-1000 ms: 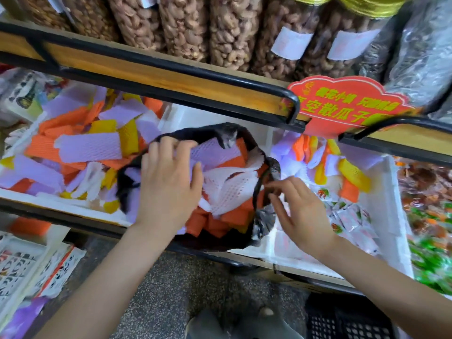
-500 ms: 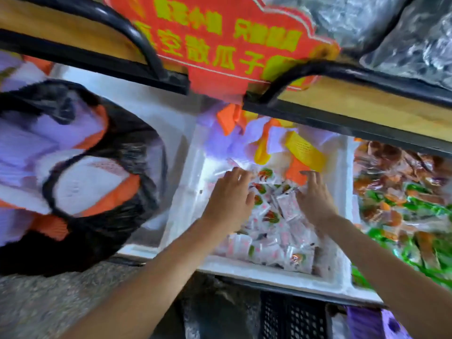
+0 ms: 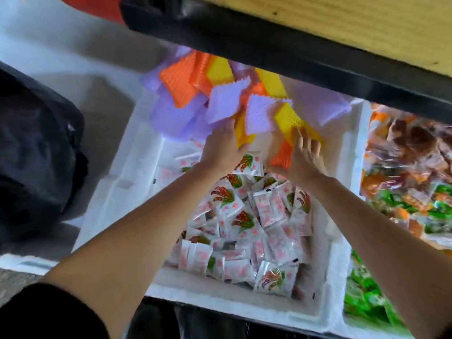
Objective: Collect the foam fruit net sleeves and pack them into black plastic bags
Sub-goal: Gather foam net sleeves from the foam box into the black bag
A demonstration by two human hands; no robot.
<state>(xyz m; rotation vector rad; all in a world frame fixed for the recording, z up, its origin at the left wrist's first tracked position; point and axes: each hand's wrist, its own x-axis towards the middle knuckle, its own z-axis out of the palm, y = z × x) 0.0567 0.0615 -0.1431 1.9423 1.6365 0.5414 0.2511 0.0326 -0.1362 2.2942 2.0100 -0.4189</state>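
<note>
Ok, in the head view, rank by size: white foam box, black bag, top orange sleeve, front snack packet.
1. white foam box
2. black bag, though the frame edge cuts it off
3. orange sleeve and snack packet look alike; the packet is nearer the camera, so unranked

A foam box [image 3: 220, 302] sits in the middle. Snack packets [image 3: 256, 216] fill it from its centre to its six o'clock wall, and a heap of net sleeves [image 3: 220, 104] is piled at its twelve o'clock end, partly under the shelf rail [image 3: 269, 45] overhead. The left hand [image 3: 221, 145] and right hand [image 3: 303, 157] lie above the packets at the heap's six o'clock edge, the right at the left's three o'clock. A plastic bag [image 3: 36, 155] lies at the box's nine o'clock, and wrapped sweets [image 3: 411, 162] at its three o'clock.
</note>
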